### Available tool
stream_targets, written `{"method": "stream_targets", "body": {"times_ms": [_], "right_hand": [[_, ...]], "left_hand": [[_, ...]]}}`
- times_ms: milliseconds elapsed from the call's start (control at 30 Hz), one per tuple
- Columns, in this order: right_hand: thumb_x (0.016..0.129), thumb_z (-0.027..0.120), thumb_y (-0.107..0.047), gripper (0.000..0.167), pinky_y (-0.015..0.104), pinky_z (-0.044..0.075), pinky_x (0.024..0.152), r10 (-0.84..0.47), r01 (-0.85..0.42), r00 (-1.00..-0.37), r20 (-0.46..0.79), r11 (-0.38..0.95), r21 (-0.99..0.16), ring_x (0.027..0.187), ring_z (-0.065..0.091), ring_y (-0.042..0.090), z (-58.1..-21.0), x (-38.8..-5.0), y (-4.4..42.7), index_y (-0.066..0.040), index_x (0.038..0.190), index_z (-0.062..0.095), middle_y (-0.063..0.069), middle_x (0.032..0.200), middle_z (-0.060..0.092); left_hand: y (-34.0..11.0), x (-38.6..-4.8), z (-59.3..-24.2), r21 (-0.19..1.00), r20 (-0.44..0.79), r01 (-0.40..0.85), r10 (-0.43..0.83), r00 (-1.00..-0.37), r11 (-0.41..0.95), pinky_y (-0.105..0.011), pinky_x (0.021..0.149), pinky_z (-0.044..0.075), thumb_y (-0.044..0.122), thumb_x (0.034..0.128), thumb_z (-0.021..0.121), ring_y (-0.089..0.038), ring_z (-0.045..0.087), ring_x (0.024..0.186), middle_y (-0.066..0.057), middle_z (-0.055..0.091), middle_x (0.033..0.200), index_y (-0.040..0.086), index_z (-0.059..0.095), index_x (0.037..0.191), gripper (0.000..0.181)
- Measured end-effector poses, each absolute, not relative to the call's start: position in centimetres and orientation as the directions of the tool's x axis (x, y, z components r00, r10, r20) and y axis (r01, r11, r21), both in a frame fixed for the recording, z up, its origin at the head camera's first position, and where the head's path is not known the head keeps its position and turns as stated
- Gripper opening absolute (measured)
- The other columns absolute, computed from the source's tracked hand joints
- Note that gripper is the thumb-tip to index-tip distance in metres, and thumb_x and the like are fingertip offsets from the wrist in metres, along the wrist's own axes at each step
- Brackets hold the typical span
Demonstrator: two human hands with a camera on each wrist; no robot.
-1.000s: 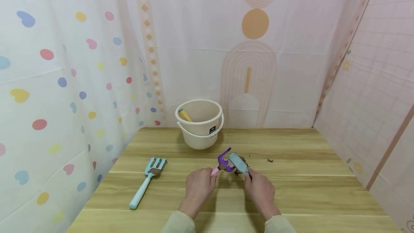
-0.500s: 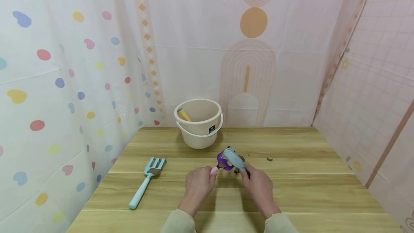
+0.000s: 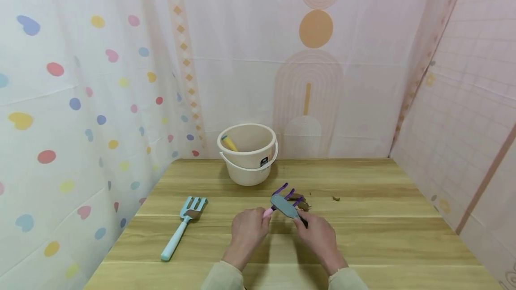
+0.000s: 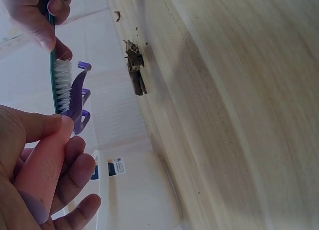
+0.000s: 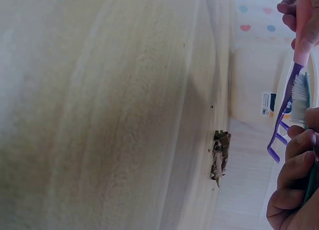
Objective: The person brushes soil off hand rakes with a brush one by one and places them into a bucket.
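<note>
Around the pink handle of a small purple hand rake (image 3: 268, 212) my left hand (image 3: 248, 232) is curled. My right hand (image 3: 319, 237) grips the dark handle of a scrubbing brush (image 3: 284, 206) with a blue-green back. In the left wrist view the white bristles (image 4: 63, 85) press against the purple rake head (image 4: 76, 101), bristles facing it. The brush back hides part of the rake in the head view; its tines stick out beyond. Just beyond the hands, a small heap of brown, leaf-like debris (image 3: 303, 205) lies on the table.
A cream bucket (image 3: 245, 174) with a yellow-handled item (image 3: 230, 142) inside stands at the back. To the left lies a light blue garden fork (image 3: 175, 239) with brown dirt on its head. A stray brown crumb (image 3: 336, 198) sits right of the heap on the wooden table (image 3: 375, 236).
The brush has slid left and down along the rake, toward its handle, turning so its flat back shows. Its bristled side faced up a second ago. The left hand stays nearly in place.
</note>
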State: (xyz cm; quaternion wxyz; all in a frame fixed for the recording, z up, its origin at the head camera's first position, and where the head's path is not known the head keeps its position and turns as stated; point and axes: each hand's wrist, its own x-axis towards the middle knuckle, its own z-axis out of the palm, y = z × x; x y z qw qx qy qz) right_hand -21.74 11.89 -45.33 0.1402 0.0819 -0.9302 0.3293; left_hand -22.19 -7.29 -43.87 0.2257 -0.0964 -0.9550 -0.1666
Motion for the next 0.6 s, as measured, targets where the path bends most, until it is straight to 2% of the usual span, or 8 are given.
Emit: {"method": "stream_targets", "body": {"times_ms": [167, 333, 600], "right_hand": [[0.094, 0.065, -0.028, 0.036, 0.031, 0.032, 0.045, -0.01, -0.184, -0.962, 0.274, 0.763, -0.62, 0.049, 0.041, 0.013, -45.51, -21.86, 12.13, -0.008, 0.123, 0.069, 0.009, 0.091, 0.07], [0.093, 0.067, -0.027, 0.033, 0.032, 0.036, 0.046, 0.015, -0.164, -0.957, 0.29, 0.796, -0.583, 0.058, 0.05, 0.015, -45.63, -21.88, 12.51, -0.01, 0.12, 0.072, 0.013, 0.102, 0.073], [0.094, 0.065, -0.027, 0.035, 0.034, 0.037, 0.046, 0.072, -0.116, -0.943, 0.326, 0.845, -0.523, 0.057, 0.054, 0.019, -46.06, -21.91, 12.85, -0.01, 0.124, 0.069, 0.015, 0.096, 0.073]], "left_hand": [[-7.32, -22.2, -43.84, 0.279, 0.468, 0.257, 0.102, -0.878, 0.925, -0.033, 0.045, 0.036, 0.027, 0.0887, 0.072, -0.016, 0.049, 0.048, 0.002, 0.054, 0.057, 0.013, 0.062, 0.068, 0.027], [-7.43, -22.15, -43.84, 0.258, 0.478, 0.243, 0.095, -0.873, 0.935, -0.034, 0.046, 0.037, 0.027, 0.087, 0.073, -0.018, 0.05, 0.048, 0.001, 0.054, 0.057, 0.014, 0.062, 0.068, 0.026], [-7.35, -21.93, -44.07, 0.246, 0.502, 0.271, 0.117, -0.857, 0.93, -0.033, 0.043, 0.035, 0.027, 0.0864, 0.074, -0.017, 0.048, 0.046, 0.002, 0.053, 0.055, 0.015, 0.059, 0.064, 0.029]]}}
